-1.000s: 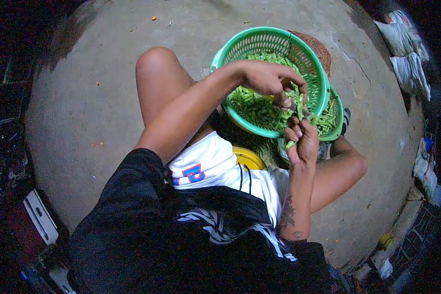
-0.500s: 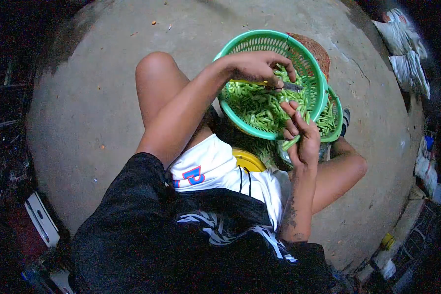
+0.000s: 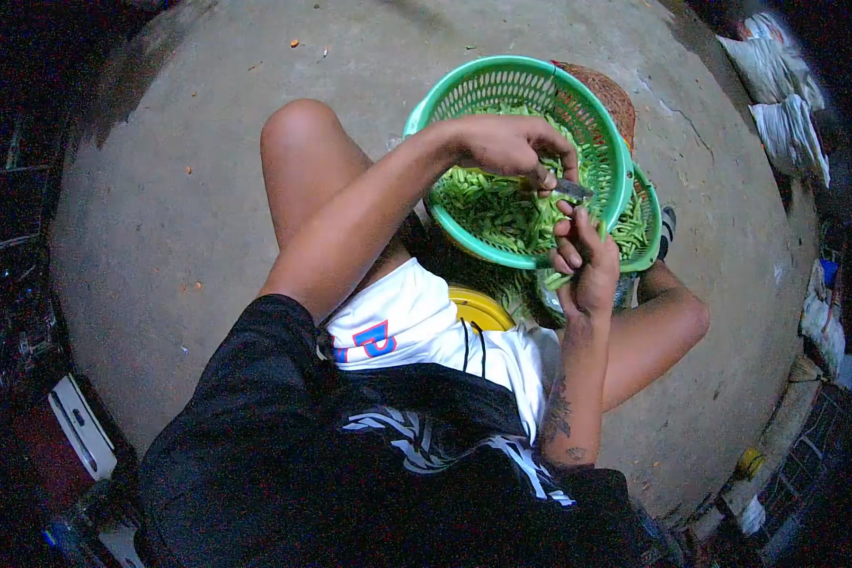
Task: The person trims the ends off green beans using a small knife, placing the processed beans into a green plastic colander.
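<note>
Since the basket (image 3: 483, 90) likely catches whatever falls, the left hand (image 3: 509, 148) grips a knife (image 3: 575, 188) above it, the right hand (image 3: 593, 270) beans (image 3: 559, 281).

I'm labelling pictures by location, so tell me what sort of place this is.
Probably a household work or storage area, though the dark edges hide much: a plain concrete floor, white sacks along one side, and a big green basket of vegetable pieces.
</note>
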A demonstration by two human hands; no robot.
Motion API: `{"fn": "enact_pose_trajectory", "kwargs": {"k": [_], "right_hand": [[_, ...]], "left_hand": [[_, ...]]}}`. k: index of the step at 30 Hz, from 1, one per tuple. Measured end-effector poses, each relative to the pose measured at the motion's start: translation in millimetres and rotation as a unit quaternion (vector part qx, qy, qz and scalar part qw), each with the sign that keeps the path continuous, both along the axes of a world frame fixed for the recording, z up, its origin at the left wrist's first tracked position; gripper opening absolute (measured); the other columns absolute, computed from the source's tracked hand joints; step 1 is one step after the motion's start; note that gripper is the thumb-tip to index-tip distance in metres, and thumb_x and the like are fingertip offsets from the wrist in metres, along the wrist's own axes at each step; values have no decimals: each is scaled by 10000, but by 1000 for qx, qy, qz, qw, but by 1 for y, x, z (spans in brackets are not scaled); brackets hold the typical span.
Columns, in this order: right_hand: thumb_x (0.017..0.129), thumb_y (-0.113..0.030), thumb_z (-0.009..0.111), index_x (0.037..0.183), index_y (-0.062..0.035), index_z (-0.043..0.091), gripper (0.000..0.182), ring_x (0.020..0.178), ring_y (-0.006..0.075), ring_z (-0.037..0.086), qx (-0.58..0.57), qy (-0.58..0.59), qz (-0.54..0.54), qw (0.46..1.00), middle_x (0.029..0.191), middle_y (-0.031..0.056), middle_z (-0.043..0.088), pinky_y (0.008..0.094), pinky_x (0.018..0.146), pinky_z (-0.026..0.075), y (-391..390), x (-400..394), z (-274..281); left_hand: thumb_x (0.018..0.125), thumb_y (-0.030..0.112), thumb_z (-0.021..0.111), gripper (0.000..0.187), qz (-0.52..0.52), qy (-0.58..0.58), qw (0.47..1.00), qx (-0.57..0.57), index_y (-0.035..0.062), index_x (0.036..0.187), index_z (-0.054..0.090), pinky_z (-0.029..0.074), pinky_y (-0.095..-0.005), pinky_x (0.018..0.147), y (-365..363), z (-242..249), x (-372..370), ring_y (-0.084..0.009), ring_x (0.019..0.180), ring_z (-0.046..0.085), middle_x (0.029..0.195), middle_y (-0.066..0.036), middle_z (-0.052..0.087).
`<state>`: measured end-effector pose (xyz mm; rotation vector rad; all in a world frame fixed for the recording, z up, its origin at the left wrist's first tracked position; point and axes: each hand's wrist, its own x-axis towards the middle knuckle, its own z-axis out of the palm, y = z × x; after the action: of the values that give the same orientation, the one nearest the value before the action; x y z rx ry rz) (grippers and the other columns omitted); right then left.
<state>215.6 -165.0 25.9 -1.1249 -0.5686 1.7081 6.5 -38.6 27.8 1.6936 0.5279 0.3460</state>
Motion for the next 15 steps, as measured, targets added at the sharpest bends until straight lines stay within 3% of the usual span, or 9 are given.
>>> {"fn": "enact_pose_trajectory", "kwargs": {"k": [1, 3, 5, 9, 11, 15], "right_hand": [[980, -165, 691, 1131, 15, 678, 235, 505, 19, 391, -9, 67, -11, 998, 801, 37, 667, 189, 460, 308, 0, 1, 0], [971, -166, 697, 1107, 10, 683, 223, 497, 21, 396, -10, 64, -20, 998, 786, 33, 661, 187, 454, 308, 0, 0, -1], [982, -187, 678, 1095, 8, 678, 224, 499, 23, 400, 8, -77, -12, 997, 790, 33, 663, 186, 450, 309, 0, 0, -5], [989, -188, 661, 1082, 2, 675, 212, 498, 23, 405, 15, -154, -14, 988, 785, 36, 663, 187, 447, 309, -3, -6, 0], [990, -179, 660, 1100, 6, 665, 215, 502, 22, 401, 14, 8, -8, 1000, 798, 37, 659, 184, 447, 311, -3, 2, -6], [999, -169, 646, 1115, 14, 648, 217, 509, 21, 400, -25, 128, 4, 991, 822, 38, 657, 181, 448, 313, 2, 10, -11]], "left_hand": [[889, 121, 693, 325, 4, -11, 999, -32, 27, 1198, 662, 495, -332, 898, 0, -2, 0, -165, 1006, 625, 1063, -75, 705], [891, 113, 687, 324, 4, -18, 999, -29, 22, 1201, 658, 497, -332, 894, -1, -2, 2, -167, 1000, 626, 1062, -73, 702], [894, 106, 680, 324, 3, -24, 999, -26, 17, 1204, 654, 499, -331, 890, -5, -1, 4, -169, 993, 627, 1060, -71, 699], [896, 88, 669, 323, -4, -7, 1000, -19, 12, 1209, 649, 496, -327, 899, -9, 5, 6, -162, 1002, 614, 1100, -68, 686], [897, 82, 667, 327, -11, -1, 999, -30, 17, 1216, 647, 493, -327, 908, -7, 3, 6, -163, 1011, 609, 1115, -69, 681], [894, 75, 675, 342, -7, -42, 999, -29, 27, 1230, 640, 488, -333, 913, -6, -2, 5, -159, 1025, 598, 1128, -66, 676]]}}
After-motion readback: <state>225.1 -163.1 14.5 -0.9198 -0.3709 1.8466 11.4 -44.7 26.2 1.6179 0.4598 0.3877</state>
